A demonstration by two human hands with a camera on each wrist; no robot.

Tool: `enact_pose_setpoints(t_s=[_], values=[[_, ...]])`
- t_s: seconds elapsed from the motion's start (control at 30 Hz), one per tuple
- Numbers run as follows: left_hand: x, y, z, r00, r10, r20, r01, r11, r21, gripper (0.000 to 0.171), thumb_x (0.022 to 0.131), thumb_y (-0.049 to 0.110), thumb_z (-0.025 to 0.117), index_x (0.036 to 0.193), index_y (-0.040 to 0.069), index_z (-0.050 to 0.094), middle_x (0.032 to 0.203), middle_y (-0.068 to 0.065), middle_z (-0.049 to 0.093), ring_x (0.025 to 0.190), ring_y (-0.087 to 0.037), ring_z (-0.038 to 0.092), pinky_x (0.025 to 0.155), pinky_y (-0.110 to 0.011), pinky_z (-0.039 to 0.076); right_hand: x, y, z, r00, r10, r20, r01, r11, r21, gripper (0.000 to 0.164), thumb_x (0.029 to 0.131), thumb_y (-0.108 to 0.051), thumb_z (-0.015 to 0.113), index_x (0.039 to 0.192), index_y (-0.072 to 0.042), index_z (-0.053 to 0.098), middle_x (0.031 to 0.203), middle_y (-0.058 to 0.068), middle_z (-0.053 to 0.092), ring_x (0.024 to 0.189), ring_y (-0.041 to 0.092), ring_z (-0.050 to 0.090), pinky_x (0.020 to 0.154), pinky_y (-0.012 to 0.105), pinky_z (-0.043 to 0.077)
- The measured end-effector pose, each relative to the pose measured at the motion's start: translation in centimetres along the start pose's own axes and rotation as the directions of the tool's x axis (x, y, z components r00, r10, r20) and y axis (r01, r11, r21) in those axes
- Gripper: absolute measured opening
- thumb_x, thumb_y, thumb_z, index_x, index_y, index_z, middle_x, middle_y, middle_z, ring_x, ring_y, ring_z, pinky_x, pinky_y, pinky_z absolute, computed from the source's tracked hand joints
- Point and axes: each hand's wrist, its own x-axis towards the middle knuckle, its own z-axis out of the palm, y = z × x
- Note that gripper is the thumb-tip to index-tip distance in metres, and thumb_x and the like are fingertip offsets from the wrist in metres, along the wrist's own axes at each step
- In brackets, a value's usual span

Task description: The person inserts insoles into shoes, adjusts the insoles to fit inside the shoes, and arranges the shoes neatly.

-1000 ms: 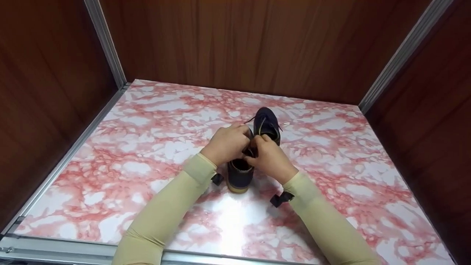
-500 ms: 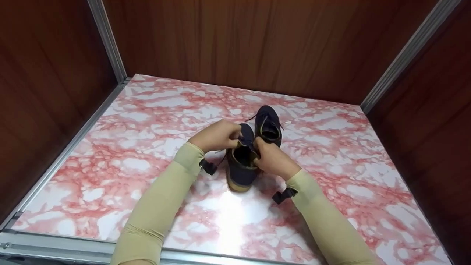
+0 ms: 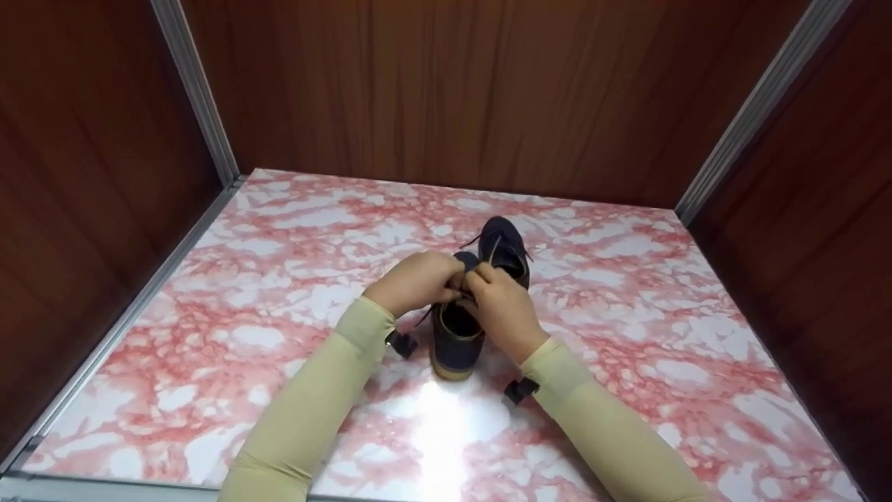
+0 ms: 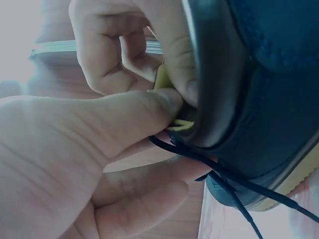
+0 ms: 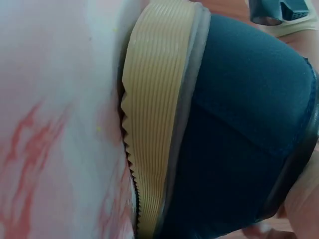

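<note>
A dark navy shoe (image 3: 456, 354) with a tan ribbed sole (image 5: 158, 74) stands on the patterned surface, its heel toward me. My left hand (image 3: 417, 280) is at the front of its opening, pinching the yellow-edged tongue (image 4: 163, 78) between thumb and fingers. From the other side my right hand (image 3: 507, 307) reaches over the collar, thumb inside the opening and fingers curled at the same tongue. A loose dark lace (image 4: 239, 186) hangs beside the left fingers. Both hands cover the shoe's middle in the head view.
A second navy shoe (image 3: 496, 233) stands just ahead and to the right, laces loose. The red-and-white marbled tabletop (image 3: 293, 279) is enclosed by brown wood-grain panels (image 3: 446, 90) with metal corner posts (image 3: 198, 90).
The left hand drew away to the left of the shoe's opening, then came back in toward the tongue. The right hand shifted from the collar's right side to the middle, meeting the left.
</note>
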Motion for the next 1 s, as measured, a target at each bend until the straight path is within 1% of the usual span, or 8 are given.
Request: enact_pose_setpoints(t_s=[0.2, 0.3, 0.37, 0.53, 0.6, 0.67, 0.83, 1.0], values=[[-0.4, -0.1, 0.5, 0.993, -0.023, 0.117, 0.027, 0.999, -0.025, 0.035, 0.091, 0.018, 0.090, 0.116, 0.012, 0.066, 0.115, -0.007, 0.071, 0.101, -0.024, 0.067, 0.093, -0.046, 0.058, -0.2, -0.1, 0.2, 0.999, 0.030, 0.018, -0.032, 0.996, 0.083, 0.010, 0.102, -0.018, 0.079, 0.104, -0.011, 0.072, 0.099, 0.007, 0.073, 0.087, 0.030, 0.079, 0.075, 0.044, 0.066], [-0.5, -0.1, 0.6, 0.987, -0.034, 0.159, 0.044, 0.997, -0.058, 0.042, 0.091, 0.014, 0.090, 0.122, 0.014, 0.060, 0.121, -0.007, 0.064, 0.104, -0.025, 0.065, 0.094, -0.045, 0.058, 0.2, 0.9, 0.3, 0.986, 0.130, 0.100, -0.149, 0.965, 0.216, 0.010, 0.103, -0.016, 0.077, 0.100, -0.010, 0.069, 0.093, 0.006, 0.073, 0.084, 0.026, 0.077, 0.072, 0.041, 0.063], [-0.5, -0.2, 0.8, 0.986, -0.022, 0.165, 0.036, 0.996, -0.081, 0.044, 0.092, 0.013, 0.089, 0.122, 0.015, 0.057, 0.121, -0.007, 0.061, 0.101, -0.025, 0.065, 0.092, -0.043, 0.058, 0.4, 1.8, 0.4, 0.957, 0.222, 0.185, -0.274, 0.902, 0.333, 0.012, 0.102, -0.014, 0.076, 0.095, -0.010, 0.066, 0.088, 0.004, 0.072, 0.080, 0.020, 0.071, 0.070, 0.036, 0.059], [-0.5, -0.1, 1.4, 0.989, -0.006, 0.146, 0.014, 0.998, -0.054, 0.048, 0.091, 0.015, 0.090, 0.123, 0.017, 0.054, 0.120, -0.005, 0.059, 0.098, -0.023, 0.065, 0.089, -0.041, 0.058, 0.8, 3.1, 0.5, 0.840, 0.382, 0.386, -0.540, 0.660, 0.522, 0.014, 0.099, -0.012, 0.071, 0.088, -0.009, 0.064, 0.085, 0.005, 0.072, 0.072, 0.013, 0.064, 0.065, 0.026, 0.053], [-0.4, 0.1, 1.6, 0.993, -0.006, 0.114, 0.008, 1.000, -0.020, 0.051, 0.090, 0.016, 0.092, 0.123, 0.017, 0.054, 0.119, -0.004, 0.061, 0.099, -0.025, 0.068, 0.090, -0.043, 0.059, 0.8, 3.1, 0.3, 0.826, 0.391, 0.405, -0.561, 0.631, 0.536, 0.015, 0.100, -0.012, 0.071, 0.087, -0.009, 0.064, 0.085, 0.004, 0.072, 0.072, 0.013, 0.064, 0.065, 0.026, 0.052], [-0.2, 0.5, 1.9, 0.997, -0.007, 0.070, 0.006, 1.000, 0.022, 0.050, 0.090, 0.022, 0.092, 0.122, 0.016, 0.055, 0.118, -0.004, 0.064, 0.099, -0.027, 0.071, 0.089, -0.045, 0.060, 0.8, 2.9, 0.1, 0.838, 0.386, 0.386, -0.543, 0.665, 0.513, 0.017, 0.100, -0.014, 0.074, 0.087, -0.010, 0.064, 0.085, 0.003, 0.071, 0.074, 0.014, 0.063, 0.066, 0.026, 0.051], [0.3, 1.4, 2.4, 0.999, -0.027, -0.044, 0.032, 0.993, 0.118, 0.032, 0.099, 0.026, 0.081, 0.119, 0.013, 0.060, 0.111, -0.006, 0.071, 0.093, -0.032, 0.076, 0.082, -0.050, 0.062, 0.9, 2.0, -1.1, 0.896, 0.288, 0.337, -0.418, 0.804, 0.424, 0.022, 0.096, -0.018, 0.085, 0.094, -0.009, 0.066, 0.093, 0.006, 0.071, 0.086, 0.019, 0.064, 0.078, 0.033, 0.053], [0.3, 1.5, 2.4, 0.993, -0.022, -0.120, 0.036, 0.993, 0.116, 0.018, 0.100, 0.009, 0.073, 0.116, 0.009, 0.063, 0.104, -0.012, 0.077, 0.091, -0.035, 0.078, 0.079, -0.052, 0.063, 0.9, 1.7, -2.0, 0.902, 0.194, 0.385, -0.343, 0.864, 0.369, 0.033, 0.085, -0.003, 0.086, 0.108, -0.005, 0.063, 0.102, 0.011, 0.065, 0.093, 0.025, 0.061, 0.082, 0.041, 0.052]])
